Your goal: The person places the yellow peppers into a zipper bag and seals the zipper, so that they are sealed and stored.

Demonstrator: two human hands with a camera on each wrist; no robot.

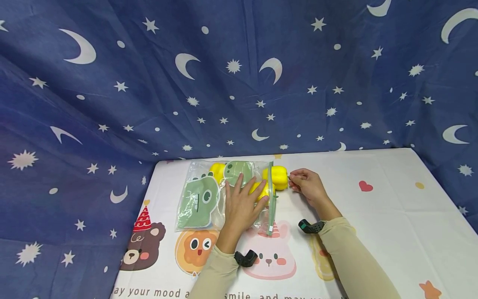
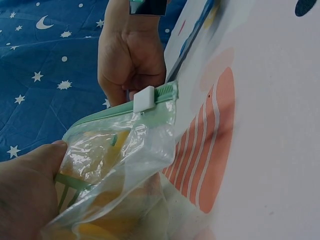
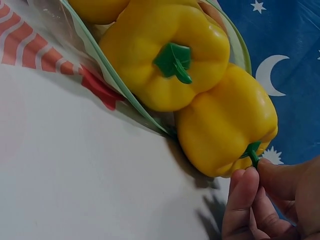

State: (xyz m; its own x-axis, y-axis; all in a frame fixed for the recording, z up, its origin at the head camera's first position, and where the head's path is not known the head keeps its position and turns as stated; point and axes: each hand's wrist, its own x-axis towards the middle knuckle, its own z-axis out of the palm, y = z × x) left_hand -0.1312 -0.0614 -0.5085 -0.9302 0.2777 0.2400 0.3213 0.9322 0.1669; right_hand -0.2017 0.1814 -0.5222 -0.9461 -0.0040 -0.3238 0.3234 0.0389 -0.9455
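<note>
A clear zip bag (image 1: 199, 201) printed with green cartoon monsters lies on the table, its green-edged mouth facing right. My left hand (image 1: 240, 207) rests on top of it with fingers spread. At the bag's mouth, a yellow bell pepper (image 1: 279, 177) is partly outside, and my right hand (image 1: 308, 187) pinches its green stem (image 3: 254, 156) between thumb and fingers. Just inside the opening sits another yellow bell pepper (image 3: 145, 55), its stem facing out. More yellow (image 1: 216, 171) shows through the plastic at the far side. The white slider (image 2: 144, 99) is at the near end of the zip.
A white tablecloth (image 1: 392, 216) with printed cartoon animals covers the table. Behind and to the left hangs a dark blue curtain (image 1: 231, 104) with white moons and stars. Black bands (image 1: 246, 258) sit on both wrists.
</note>
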